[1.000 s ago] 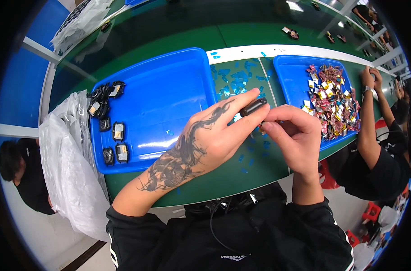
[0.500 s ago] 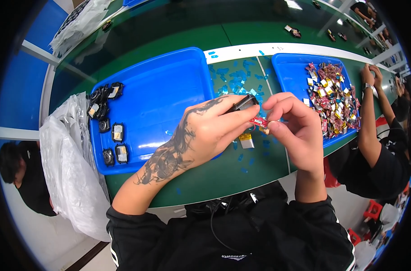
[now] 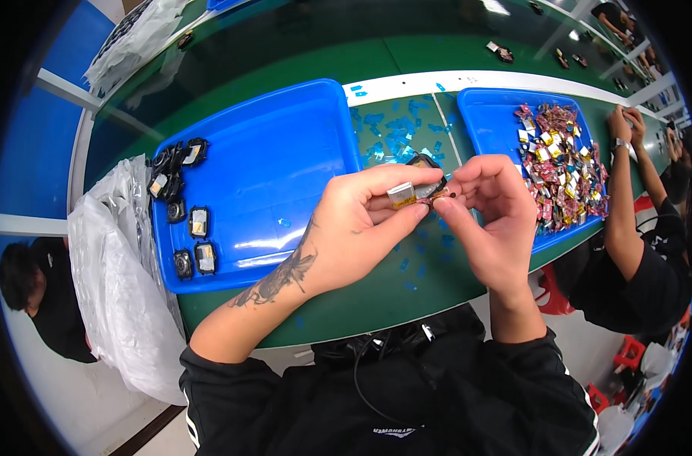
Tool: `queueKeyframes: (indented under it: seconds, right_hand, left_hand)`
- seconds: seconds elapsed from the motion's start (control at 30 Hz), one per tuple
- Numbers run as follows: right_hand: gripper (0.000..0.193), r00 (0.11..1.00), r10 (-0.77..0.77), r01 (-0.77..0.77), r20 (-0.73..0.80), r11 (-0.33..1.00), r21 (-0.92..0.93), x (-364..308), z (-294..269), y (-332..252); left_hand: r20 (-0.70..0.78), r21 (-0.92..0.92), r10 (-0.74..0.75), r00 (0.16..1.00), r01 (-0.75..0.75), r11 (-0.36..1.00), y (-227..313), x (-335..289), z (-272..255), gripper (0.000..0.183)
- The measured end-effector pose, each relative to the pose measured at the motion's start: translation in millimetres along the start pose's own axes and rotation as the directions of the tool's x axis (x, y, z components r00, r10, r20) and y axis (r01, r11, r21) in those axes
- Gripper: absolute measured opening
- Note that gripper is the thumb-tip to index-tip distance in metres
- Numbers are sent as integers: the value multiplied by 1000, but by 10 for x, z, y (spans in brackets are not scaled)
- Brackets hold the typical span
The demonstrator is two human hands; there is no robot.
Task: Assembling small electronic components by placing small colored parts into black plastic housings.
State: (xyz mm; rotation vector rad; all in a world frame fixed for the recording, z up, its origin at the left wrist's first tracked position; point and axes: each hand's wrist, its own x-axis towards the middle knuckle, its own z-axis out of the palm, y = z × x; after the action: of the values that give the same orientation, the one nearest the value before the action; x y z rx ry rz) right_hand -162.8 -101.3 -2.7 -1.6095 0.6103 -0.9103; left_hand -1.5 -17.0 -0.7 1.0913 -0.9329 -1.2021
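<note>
2 hands (image 3: 361, 220) (image 3: 489, 205) pinch together on the small black case (image 3: 429, 176) and its gold battery (image 3: 401, 195) above the green table (image 3: 376, 296), and I could tear its thin wires by tugging.

Your blue tray (image 3: 278, 152): glossy smooth plastic. Battery (image 3: 401, 194): shiny gold foil. Bench top (image 3: 346, 296): matt green. Bag (image 3: 118, 281): clear crinkled film.

trays (image 3: 285, 152) blue | bench (image 3: 376, 292) green | small part (image 3: 401, 195) gold
</note>
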Motion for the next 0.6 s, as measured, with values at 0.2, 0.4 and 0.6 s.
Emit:
queueKeyframes:
  seconds: [0.2,0.4,0.6]
  right_hand:
    - [27,988,-147,140,-37,979,-148,18,25,36]
    - [27,985,-163,155,-55,980,-122,20,65,118]
    - [39,986,-158,130,-46,918,-375,69,55,64]
  left_hand:
    - [6,58,-12,1000,11,998,56,5,-18,38]
    - [-39,111,89,995,-84,990,-23,1,15,37]
    - [-28,215,110,994,-101,971,-21,-2,11,39]
